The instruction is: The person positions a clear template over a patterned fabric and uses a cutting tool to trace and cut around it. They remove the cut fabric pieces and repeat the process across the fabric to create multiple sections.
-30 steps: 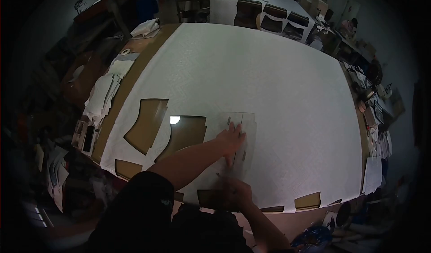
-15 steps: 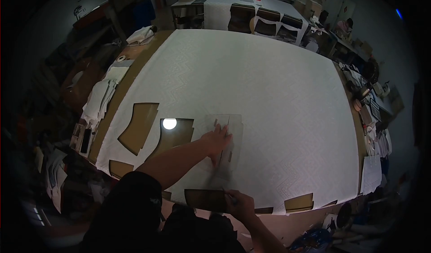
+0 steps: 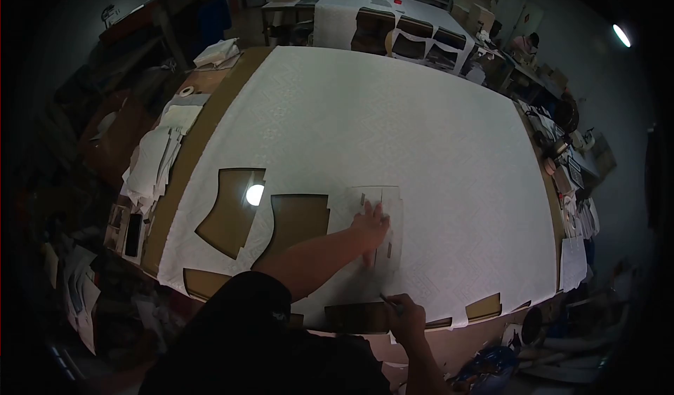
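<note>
White patterned fabric (image 3: 449, 156) covers the big table, with several shapes cut out that show brown board, one of them a curved cut-out (image 3: 298, 219). A clear template (image 3: 392, 244) lies flat on the fabric. My left hand (image 3: 371, 228) presses down on it with fingers spread. Near the front edge, right of a dark rectangular cut-out (image 3: 358, 318), my right hand (image 3: 407, 319) is closed around a thin tool (image 3: 385, 299) that points up and left; its exact kind is too small to tell.
Stacked white pieces (image 3: 151, 158) and a tape roll (image 3: 187, 91) lie along the left edge. Tools and papers (image 3: 573, 258) line the right side. Behind stands another fabric-covered table (image 3: 337, 16) with cut-outs. A person (image 3: 525, 44) sits at the back right.
The view has shifted, so the table's near part and both hands appear farther right. My left hand stays on the template; my right hand still grips the tool.
</note>
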Available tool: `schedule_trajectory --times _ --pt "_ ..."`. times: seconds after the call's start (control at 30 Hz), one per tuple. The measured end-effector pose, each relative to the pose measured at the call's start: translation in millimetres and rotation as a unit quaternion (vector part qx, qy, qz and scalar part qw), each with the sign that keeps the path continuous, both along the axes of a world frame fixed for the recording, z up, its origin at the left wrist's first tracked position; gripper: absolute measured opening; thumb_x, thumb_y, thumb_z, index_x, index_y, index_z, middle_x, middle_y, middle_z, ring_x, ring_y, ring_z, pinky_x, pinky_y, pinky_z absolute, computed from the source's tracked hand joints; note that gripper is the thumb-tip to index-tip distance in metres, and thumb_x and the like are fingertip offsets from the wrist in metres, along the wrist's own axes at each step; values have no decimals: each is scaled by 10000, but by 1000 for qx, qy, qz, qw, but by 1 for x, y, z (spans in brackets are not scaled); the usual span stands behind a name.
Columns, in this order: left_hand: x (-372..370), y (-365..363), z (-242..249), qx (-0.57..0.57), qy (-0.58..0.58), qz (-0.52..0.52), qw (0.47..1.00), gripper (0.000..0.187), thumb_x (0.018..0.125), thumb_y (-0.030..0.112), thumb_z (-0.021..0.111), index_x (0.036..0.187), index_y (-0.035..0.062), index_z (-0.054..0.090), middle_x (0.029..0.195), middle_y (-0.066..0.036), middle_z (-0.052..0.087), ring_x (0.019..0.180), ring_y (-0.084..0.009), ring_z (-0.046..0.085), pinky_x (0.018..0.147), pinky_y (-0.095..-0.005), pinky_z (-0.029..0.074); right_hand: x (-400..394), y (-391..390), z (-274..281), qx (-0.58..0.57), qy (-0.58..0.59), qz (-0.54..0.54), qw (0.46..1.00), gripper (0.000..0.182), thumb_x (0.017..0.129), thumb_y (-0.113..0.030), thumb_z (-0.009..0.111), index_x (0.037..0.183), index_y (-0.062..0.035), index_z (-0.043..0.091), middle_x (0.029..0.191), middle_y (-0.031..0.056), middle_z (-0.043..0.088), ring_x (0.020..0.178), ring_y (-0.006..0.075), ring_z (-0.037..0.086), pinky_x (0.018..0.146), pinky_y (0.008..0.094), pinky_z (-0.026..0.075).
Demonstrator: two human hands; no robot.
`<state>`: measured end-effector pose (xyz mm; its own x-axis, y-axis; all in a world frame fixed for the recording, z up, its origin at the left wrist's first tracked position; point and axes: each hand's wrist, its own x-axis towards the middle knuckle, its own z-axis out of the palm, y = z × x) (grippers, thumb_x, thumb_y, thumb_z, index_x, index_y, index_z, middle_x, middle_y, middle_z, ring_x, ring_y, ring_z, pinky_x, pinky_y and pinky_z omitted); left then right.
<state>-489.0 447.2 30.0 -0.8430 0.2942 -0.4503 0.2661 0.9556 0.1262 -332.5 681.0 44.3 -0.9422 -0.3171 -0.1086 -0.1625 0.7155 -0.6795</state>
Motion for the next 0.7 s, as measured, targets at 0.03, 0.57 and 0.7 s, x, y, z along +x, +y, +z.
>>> schedule_trajectory --times 0.03,0.57,0.7 --pt "-1 1 -3 23 -3 23 999 1551 401 471 1061 1643 45 235 1714 -322 84 1545 -587 165 1167 -629 399 3 -2 0 9 5 -16 1000 194 909 -177 792 1059 -65 742 876 180 770 836 367 772 731 421 598" --pt "-4 4 -9 43 -34 52 997 1605 396 388 1090 1670 71 168 1732 -287 37 1566 -569 91 1193 -670 329 31 -17 -14 -57 88 -167 980 174 922 -112 781 1050 -9 726 862 191 764 765 298 766 686 379 573" --pt "-5 5 -7 35 -42 52 997 1598 410 397 1086 1670 66 161 1730 -292 33 1569 -567 82 1197 -670 325 27 -15 -4 -71 67 -190 977 167 927 -89 771 1051 9 718 847 187 761 760 251 755 687 359 568"
